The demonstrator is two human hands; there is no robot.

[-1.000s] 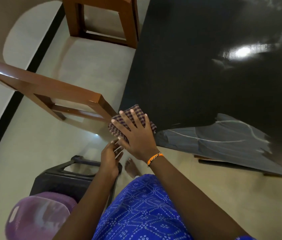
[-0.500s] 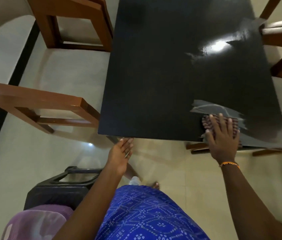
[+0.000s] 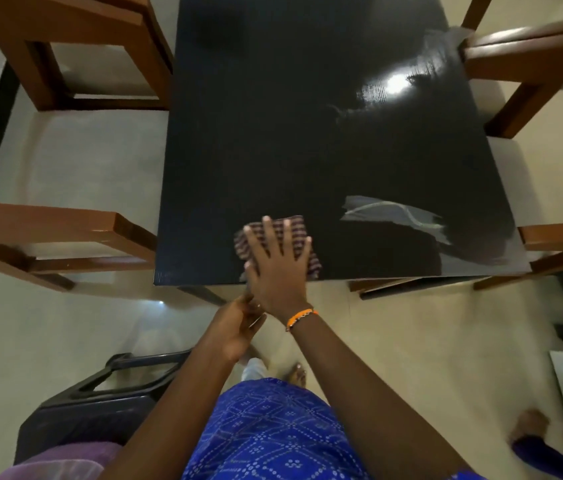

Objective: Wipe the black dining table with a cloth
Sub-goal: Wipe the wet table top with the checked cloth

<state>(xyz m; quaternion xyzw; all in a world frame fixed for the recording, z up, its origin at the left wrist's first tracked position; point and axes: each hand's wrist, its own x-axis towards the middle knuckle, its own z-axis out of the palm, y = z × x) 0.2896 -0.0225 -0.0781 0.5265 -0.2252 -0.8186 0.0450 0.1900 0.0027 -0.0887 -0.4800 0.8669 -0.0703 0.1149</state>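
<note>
Cloth (image 3: 294, 227), checked, purple and pale, bunched near the near edge of the black dining table (image 3: 273, 133), about midway along that edge. Pinned flat under the right hand (image 3: 278, 268): palm down on top, fingers spread wide and pointing away across the tabletop, no pinch or closed grasp, only pressure from above. Fabric showing beyond the fingertips on the far side and past the hand to the right, with a corner reaching almost to the table edge. Orange bracelet (image 3: 301, 316) on the right wrist. Left hand (image 3: 238, 323) off the table, just below its near edge and close beside the right wrist, fingers loosely curled; whether anything sits inside them cannot be told. Pale streaky patch (image 3: 391, 216) on the tabletop to the right of the cloth, well apart from it. Wooden chairs (image 3: 58, 233) along both sides of the table.
</note>
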